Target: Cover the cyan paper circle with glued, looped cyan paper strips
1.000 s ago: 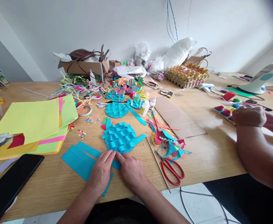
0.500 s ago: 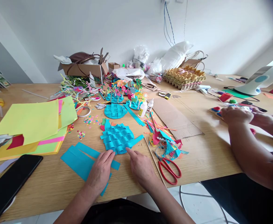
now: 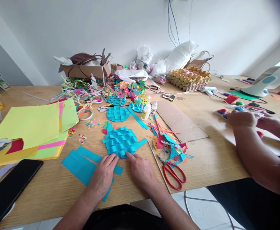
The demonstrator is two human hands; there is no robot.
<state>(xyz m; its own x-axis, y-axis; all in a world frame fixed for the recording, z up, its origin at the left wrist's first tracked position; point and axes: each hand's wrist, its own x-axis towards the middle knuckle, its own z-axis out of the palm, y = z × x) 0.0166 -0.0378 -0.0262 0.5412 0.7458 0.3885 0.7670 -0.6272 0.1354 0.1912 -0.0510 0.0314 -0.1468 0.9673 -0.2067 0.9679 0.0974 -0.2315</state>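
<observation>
In the head view a blue woven paper piece (image 3: 120,142) with wavy, raised strips lies on the table before me. My left hand (image 3: 103,172) has its fingers pressed together on the near edge of this piece. From the right, my right hand (image 3: 141,168) holds the same edge with its index fingertip, the other fingers curled under. Both thumbs are mostly hidden. One loose strip end (image 3: 141,144) sticks out to the right of the weave. Flat blue paper strips (image 3: 79,166) lie beside and under my left hand.
Red-handled scissors (image 3: 174,175), a thin wooden stick (image 3: 157,164) and paper scraps (image 3: 172,148) lie at the right. Glue bottles (image 3: 146,111) stand behind, near a flatter woven disc (image 3: 118,114). Coloured sheets (image 3: 29,124) and a phone (image 3: 15,188) are left. A co-worker's hands (image 3: 242,119) work far right.
My right hand has shifted slightly left, its index fingertip moving down to the near edge of the woven piece. My left hand stays in place.
</observation>
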